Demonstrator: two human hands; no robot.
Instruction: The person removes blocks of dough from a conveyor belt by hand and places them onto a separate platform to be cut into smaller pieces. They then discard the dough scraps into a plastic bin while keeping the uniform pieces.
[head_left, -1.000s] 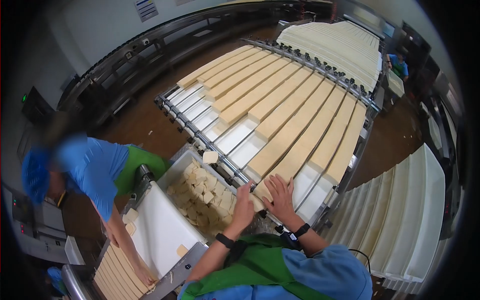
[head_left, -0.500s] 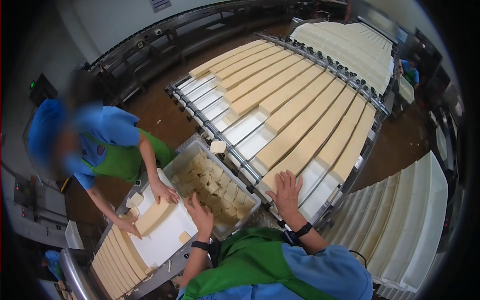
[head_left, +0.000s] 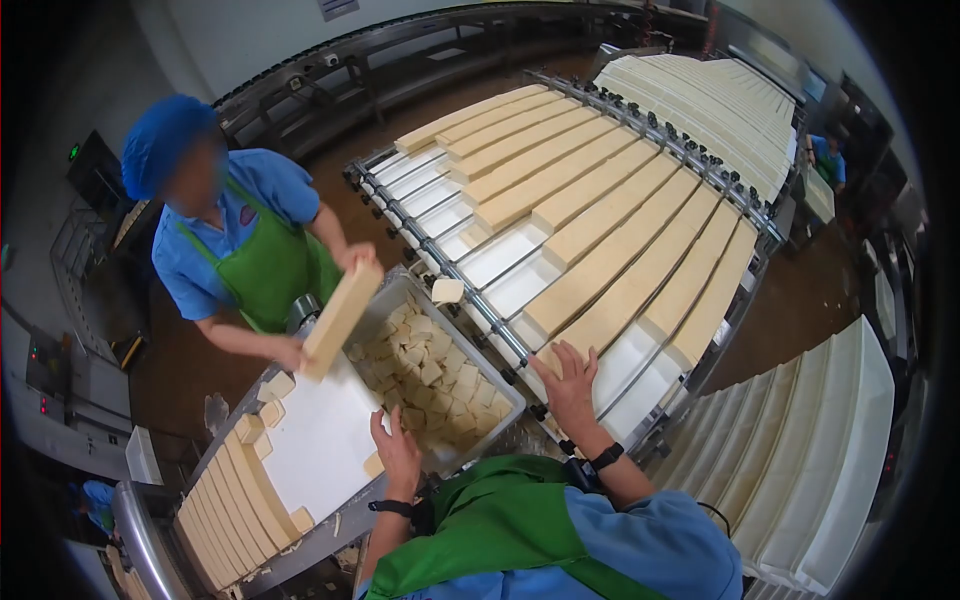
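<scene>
My right hand (head_left: 572, 398) rests with fingers apart on the near end of a long cream-coloured bar (head_left: 610, 318), which lies in a lane of the white conveyor (head_left: 500, 250). My left hand (head_left: 400, 455) is held over the near side of a white work surface (head_left: 320, 435), fingers apart and holding nothing I can see. Close beside it is a small cream offcut (head_left: 374, 464). A grey bin (head_left: 512, 402), filled with cream offcuts (head_left: 430, 375), stands between my hands and beyond them.
Across the bin, a co-worker (head_left: 245, 235) in a blue cap and green apron holds up a cream bar (head_left: 342, 318) in both hands. Rows of bars (head_left: 235, 490) lie at lower left. Stacked white trays (head_left: 790, 440) stand at my right. Metal dividers (head_left: 640, 375) separate the lanes.
The co-worker has straightened up and lifted a bar from the white surface, tilting it near the bin's far side. My left hand has shifted slightly down; my right stays at the bar's end.
</scene>
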